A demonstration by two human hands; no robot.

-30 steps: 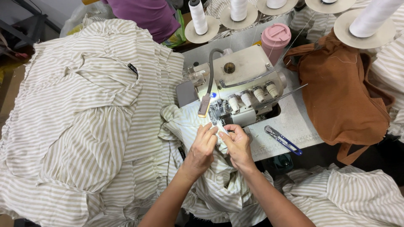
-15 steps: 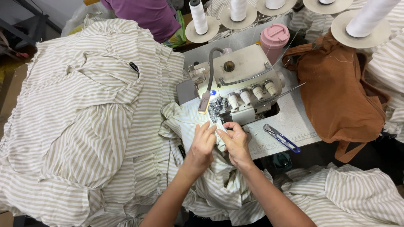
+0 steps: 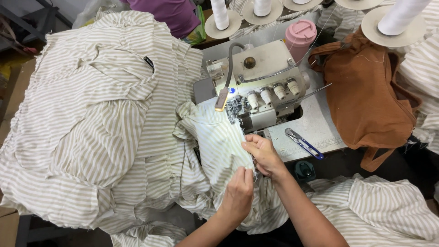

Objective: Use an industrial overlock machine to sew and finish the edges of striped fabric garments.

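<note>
A beige-and-white striped fabric piece (image 3: 215, 137) lies lit under the lamp of a cream overlock sewing machine (image 3: 260, 82). My right hand (image 3: 261, 153) pinches the fabric's right edge just in front of the machine's presser foot. My left hand (image 3: 238, 194) grips the same edge lower down, close to my body. Both forearms come up from the bottom of the view.
A large heap of striped garments (image 3: 87, 128) covers the left. Blue-handled thread snips (image 3: 304, 142) lie on the machine table. A brown garment (image 3: 366, 96) sits at right, a pink cup (image 3: 299, 34) behind the machine, thread cones (image 3: 220, 13) at the back.
My left hand has slid back toward me along the fabric edge, away from the right hand. The right hand stays near the presser foot.
</note>
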